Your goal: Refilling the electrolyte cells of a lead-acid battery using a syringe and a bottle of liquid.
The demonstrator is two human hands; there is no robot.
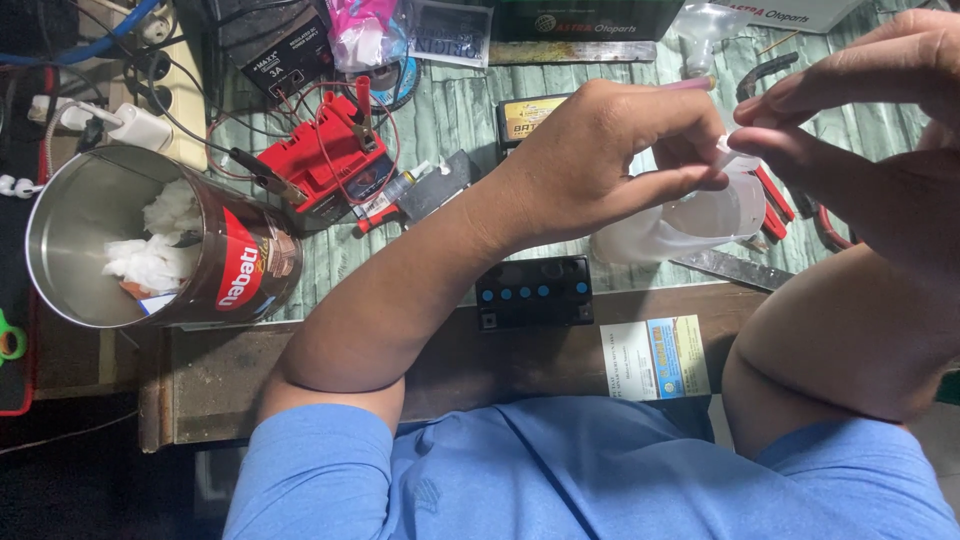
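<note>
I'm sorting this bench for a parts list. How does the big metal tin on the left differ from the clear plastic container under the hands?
The metal tin is shiny, opaque steel with a red and brown label; the plastic container is see-through and unlabelled. The tin holds crumpled white tissue, while what the container holds cannot be told. The tin stands untouched; the left hand and right hand work just above the container. Both sit on the workbench.

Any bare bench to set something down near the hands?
Free: the dark front strip of the bench between the metal can and the small black battery. Also striped mat between the red charger and left hand. Crowded: far edge with boxes and cables, and under the right hand around the clear plastic bottle.
</note>
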